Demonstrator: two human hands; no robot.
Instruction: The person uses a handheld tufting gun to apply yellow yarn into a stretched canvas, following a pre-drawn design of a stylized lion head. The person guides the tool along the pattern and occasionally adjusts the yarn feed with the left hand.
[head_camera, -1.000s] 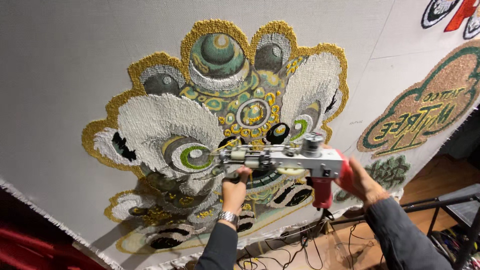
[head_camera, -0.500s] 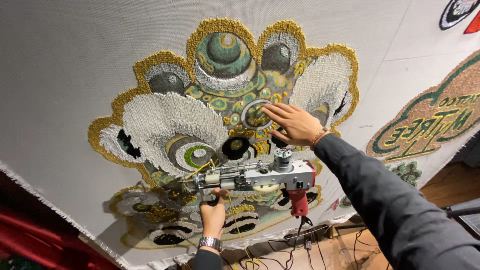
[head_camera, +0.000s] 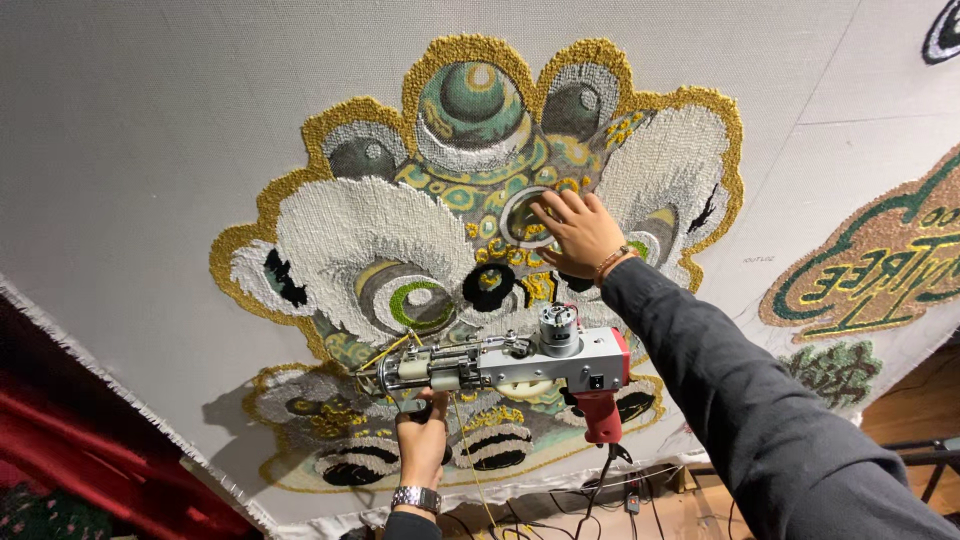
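Head view: the tufting gun (head_camera: 500, 365) serves as the landmark. It lies with its long axis roughly level, running left to right across the lower part of the stretched cloth (head_camera: 150, 150), needle end to the left, red handle (head_camera: 603, 415) and power cord hanging down at its right end.

The left hand (head_camera: 422, 440) sits directly beneath the gun's front half, fingers wrapped up around the forward grip, closed on it and bearing the tool's weight alone. A wristwatch (head_camera: 415, 497) shows below that hand.

The right hand (head_camera: 578, 232) is off the gun altogether, well above its right half. It lies flat with fingers spread against the tufted lion-head design (head_camera: 480, 200), fingertips on the round white-ringed patch near the middle of the pattern; it pinches nothing. Its dark sleeve (head_camera: 740, 400) slants down past the gun's right end, just beside the red handle.

So the handle lies below and slightly right of the free hand, and the right hand is the nearer one to it; the left is already occupied at the front. The gun's needle tip is just beside the cloth; whether it touches cannot be told.
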